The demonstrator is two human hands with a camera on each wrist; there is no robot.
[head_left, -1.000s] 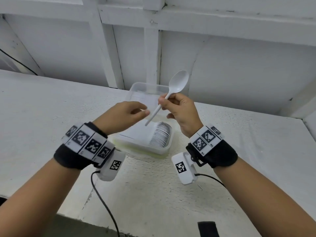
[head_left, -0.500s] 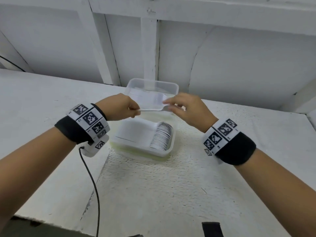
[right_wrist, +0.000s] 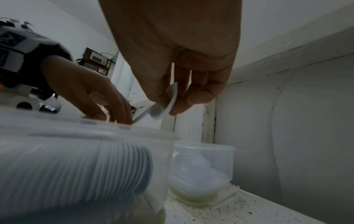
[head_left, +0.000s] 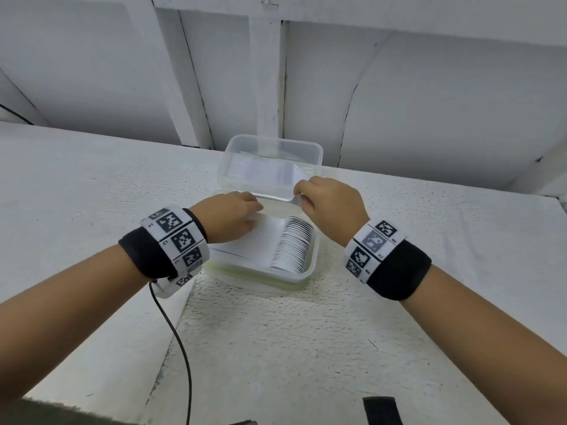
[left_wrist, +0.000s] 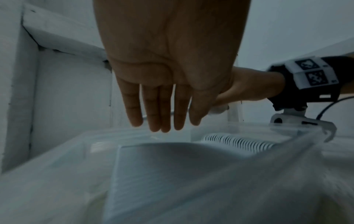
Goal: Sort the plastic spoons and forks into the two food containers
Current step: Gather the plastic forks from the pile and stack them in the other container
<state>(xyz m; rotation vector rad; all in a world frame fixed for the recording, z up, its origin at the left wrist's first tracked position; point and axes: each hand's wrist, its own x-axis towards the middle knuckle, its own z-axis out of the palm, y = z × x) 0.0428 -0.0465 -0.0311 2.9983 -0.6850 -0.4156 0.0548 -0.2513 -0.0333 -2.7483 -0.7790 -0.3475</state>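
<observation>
- A white plastic spoon (right_wrist: 168,104) is pinched by its bowl between the thumb and curled fingers of the right hand (head_left: 333,207), as shown in the right wrist view; its handle slopes down to the left, toward the left hand.
- The right hand is held above the far right corner of the near food container (head_left: 310,273), close to the near rim of the far food container (head_left: 319,154).
- The left hand (head_left: 228,219) is reached into the left part of the near container, with its fingers (left_wrist: 164,109) straight, held together and pointing downward; nothing is seen gripped by it in the left wrist view.
- In the right wrist view the left fingertips are seen at the rim of the near container, just beside the end of the spoon handle; whether the handle is touched cannot be told.
- A tightly nested row of white spoons (head_left: 293,243) is laid in the near container, with the bowls to the right and the handles running left beneath the left hand.
- White plastic cutlery (head_left: 264,171) is seen through the clear walls of the far container; its type cannot be made out.
- Both containers are set one behind the other, touching or nearly so, on a white textured table (head_left: 306,348) backed by white panelled walls.
- Black wristbands carrying square coded markers are worn on both wrists, and a black cable (head_left: 181,348) is trailed from the left wrist across the table.
</observation>
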